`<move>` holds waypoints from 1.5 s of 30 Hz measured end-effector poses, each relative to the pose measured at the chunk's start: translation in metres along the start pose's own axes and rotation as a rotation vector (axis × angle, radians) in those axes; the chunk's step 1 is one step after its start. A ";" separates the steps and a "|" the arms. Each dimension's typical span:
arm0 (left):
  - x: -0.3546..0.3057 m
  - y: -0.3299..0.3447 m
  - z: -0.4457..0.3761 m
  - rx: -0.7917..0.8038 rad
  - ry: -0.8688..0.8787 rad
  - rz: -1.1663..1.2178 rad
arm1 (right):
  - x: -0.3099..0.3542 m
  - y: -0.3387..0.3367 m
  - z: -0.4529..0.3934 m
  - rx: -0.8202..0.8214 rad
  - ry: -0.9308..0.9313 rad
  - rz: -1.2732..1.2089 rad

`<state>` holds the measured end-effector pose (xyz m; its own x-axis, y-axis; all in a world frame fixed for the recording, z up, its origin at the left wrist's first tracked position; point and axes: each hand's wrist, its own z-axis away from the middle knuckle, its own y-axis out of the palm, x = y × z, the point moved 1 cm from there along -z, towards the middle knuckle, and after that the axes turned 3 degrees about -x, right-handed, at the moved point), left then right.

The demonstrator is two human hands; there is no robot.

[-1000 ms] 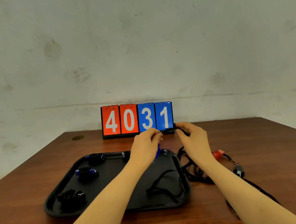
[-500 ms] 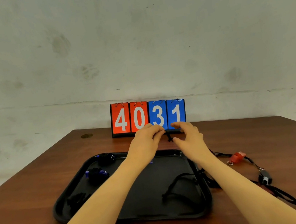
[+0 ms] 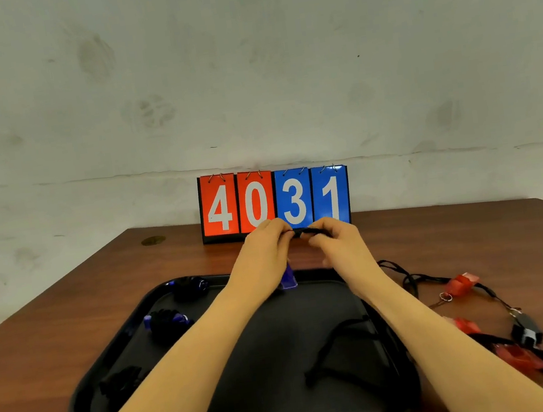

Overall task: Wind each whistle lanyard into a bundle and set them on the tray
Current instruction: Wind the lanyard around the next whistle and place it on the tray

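Observation:
My left hand (image 3: 263, 246) and my right hand (image 3: 340, 241) are raised close together above the far edge of the black tray (image 3: 89, 378). Both pinch a black lanyard cord (image 3: 308, 232) stretched between them. A blue whistle (image 3: 288, 278) hangs below my left hand. The cord's loose end (image 3: 337, 346) trails on the tray's right part. Three wound bundles lie on the tray's left: one at the far corner (image 3: 189, 285), one with blue showing (image 3: 166, 321), one black (image 3: 120, 381).
Right of the tray on the brown table (image 3: 474, 234) lie unwound black lanyards with red whistles (image 3: 461, 284) (image 3: 521, 358) and a black whistle (image 3: 526, 331). A flip scoreboard (image 3: 274, 202) reading 4031 stands at the back against the wall.
Both hands have stayed close together over the tray's far edge with the cord between them. The blue whistle has come into sight below my left hand. The camera has shifted.

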<state>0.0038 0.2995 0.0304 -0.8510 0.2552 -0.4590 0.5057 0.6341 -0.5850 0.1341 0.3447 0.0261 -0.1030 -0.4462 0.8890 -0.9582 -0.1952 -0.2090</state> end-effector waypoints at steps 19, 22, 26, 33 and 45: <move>0.017 -0.001 0.018 0.307 -0.087 0.014 | -0.019 -0.015 0.002 -0.224 -0.075 0.148; 0.018 -0.008 0.018 0.383 -0.084 0.035 | -0.023 -0.018 0.003 -0.219 -0.068 0.176; 0.022 -0.012 0.019 0.418 -0.089 -0.035 | -0.024 -0.019 0.006 -0.194 -0.101 0.222; 0.026 -0.017 0.022 0.293 -0.097 -0.058 | -0.026 -0.027 0.005 -0.233 -0.024 0.110; 0.022 -0.020 0.018 0.106 -0.238 0.139 | -0.019 -0.027 0.007 -0.306 -0.060 0.001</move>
<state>-0.0226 0.2798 0.0195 -0.7215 0.1479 -0.6764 0.6379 0.5218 -0.5663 0.1632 0.3525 0.0124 -0.0971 -0.4986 0.8614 -0.9949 0.0730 -0.0699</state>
